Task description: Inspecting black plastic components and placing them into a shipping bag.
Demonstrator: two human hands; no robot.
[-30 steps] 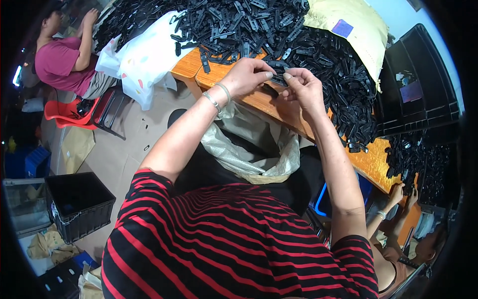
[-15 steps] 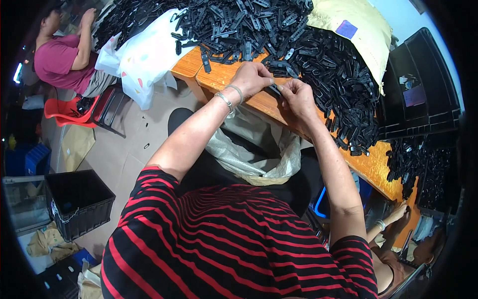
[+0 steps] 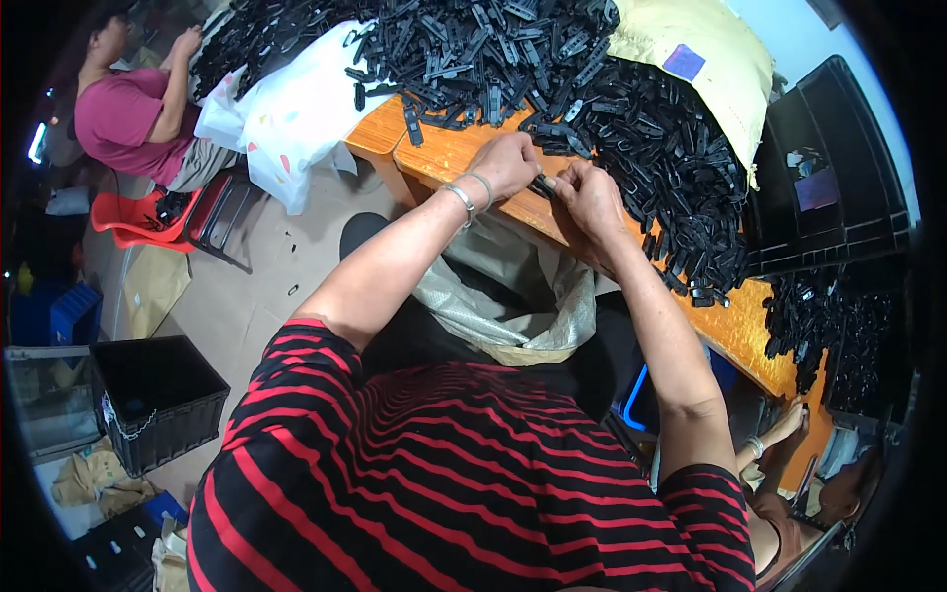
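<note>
**Inspector:** Report the hands.

**Assistant:** The left hand (image 3: 505, 163) and the right hand (image 3: 590, 195) meet at the near edge of the wooden table (image 3: 449, 158). Both sets of fingers are pinched closed on one small black plastic piece (image 3: 544, 185) held between them. The piece is largely covered, so I cannot tell its exact form.

**Inspector:** Progress?

**Assistant:** Early, in my judgement. The heap of black plastic parts (image 3: 592, 89) at twelve o'clock of the hands is large and spreads toward three o'clock. The open grey sack (image 3: 513, 306) at six o'clock, below the table edge, shows no clear contents from here.

**Inspector:** Surroundings, obstructions?

**Assistant:** A white plastic bag (image 3: 286, 118) lies at ten o'clock, a yellowish sack (image 3: 700, 49) at one o'clock, black crates (image 3: 829, 168) at three o'clock. A seated co-worker in a pink shirt (image 3: 123, 118) is at nine o'clock, well apart. Nothing blocks the hands; the heap crowds the table's working edge.
</note>
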